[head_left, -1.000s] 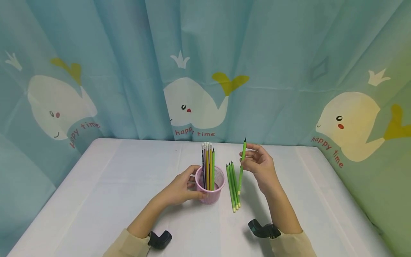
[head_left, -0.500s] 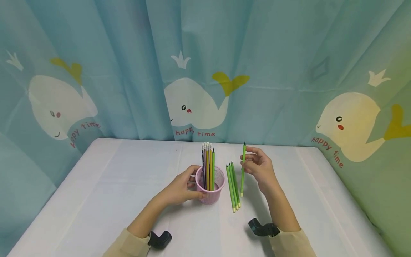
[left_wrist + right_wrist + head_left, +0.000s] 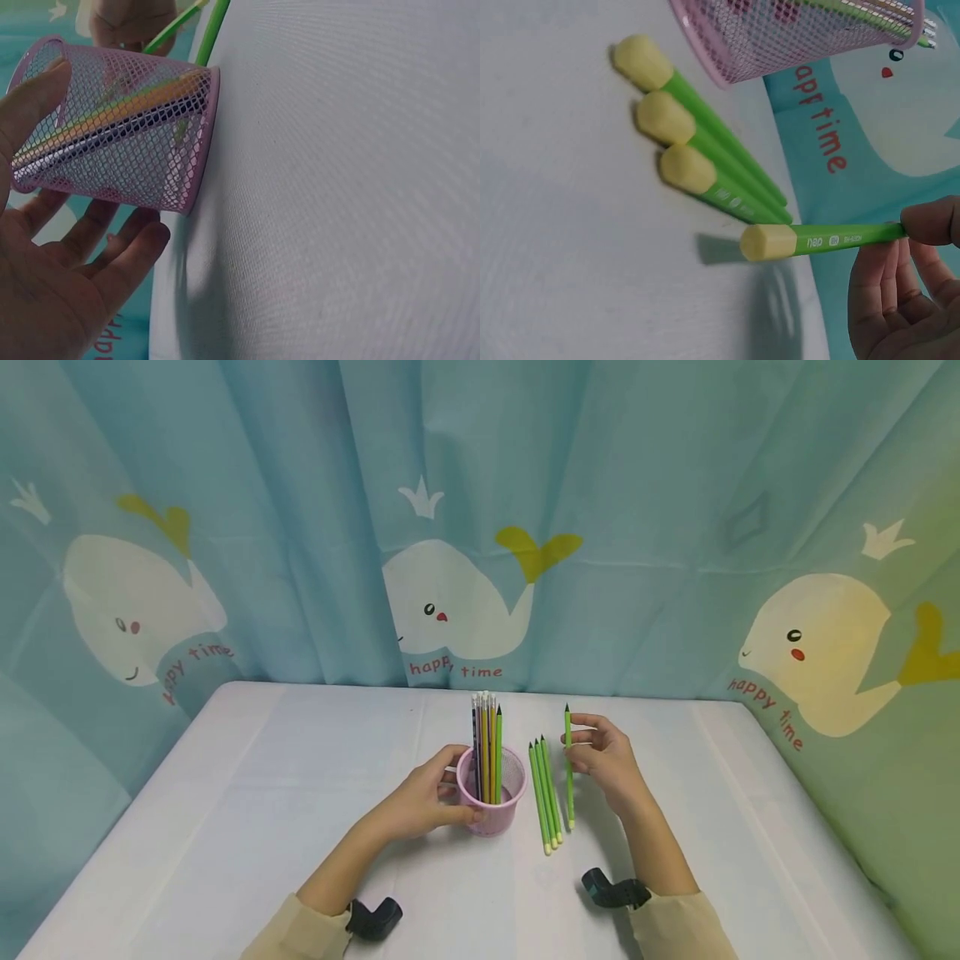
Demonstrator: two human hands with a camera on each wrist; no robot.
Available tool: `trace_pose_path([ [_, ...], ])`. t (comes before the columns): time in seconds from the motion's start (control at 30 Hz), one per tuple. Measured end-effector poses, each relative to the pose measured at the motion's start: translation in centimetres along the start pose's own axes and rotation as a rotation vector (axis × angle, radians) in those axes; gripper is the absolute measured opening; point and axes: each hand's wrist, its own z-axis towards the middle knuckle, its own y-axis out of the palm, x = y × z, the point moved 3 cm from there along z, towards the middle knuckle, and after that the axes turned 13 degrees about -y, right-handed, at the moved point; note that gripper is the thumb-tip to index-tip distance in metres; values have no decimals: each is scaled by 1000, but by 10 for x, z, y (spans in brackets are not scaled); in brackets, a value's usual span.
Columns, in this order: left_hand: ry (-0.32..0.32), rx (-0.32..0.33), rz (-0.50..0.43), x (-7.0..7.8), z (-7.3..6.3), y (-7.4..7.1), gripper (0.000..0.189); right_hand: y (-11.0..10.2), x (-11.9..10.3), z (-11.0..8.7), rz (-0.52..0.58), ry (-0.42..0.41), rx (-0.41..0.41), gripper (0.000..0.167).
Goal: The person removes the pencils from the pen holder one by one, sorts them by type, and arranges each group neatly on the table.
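My left hand holds a pink mesh pencil cup from its left side, thumb near the front rim and fingers behind. Inside the cup stand several pencils, one of them green with its dark tip up. To the right, my right hand pinches a green pencil between thumb and fingers, tip up and pale yellow end down. In the right wrist view that end shows close over the white surface. Three more green pencils lie side by side between the cup and my right hand.
A white table carries everything. Behind it hangs a blue curtain printed with white whales. Dark curved devices are strapped at both wrists.
My right hand has lowered the green pencil slightly, and its lower end has swung right, away from the lying pencils. My left hand and the cup stay in place.
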Motion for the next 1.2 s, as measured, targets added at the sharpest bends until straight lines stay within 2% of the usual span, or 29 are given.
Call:
trace_pose_path([
  [0.33,18,-2,-4,1,2,-1,79,0,12,3,-30,57,-34,56],
  [0.6,1,-1,-3,1,2,-1,80,0,25,6,-34,93,-67,58],
  [1.2,-10,-3,-3,-1,1,0,80,1,28,3,-104,91,-111,58],
])
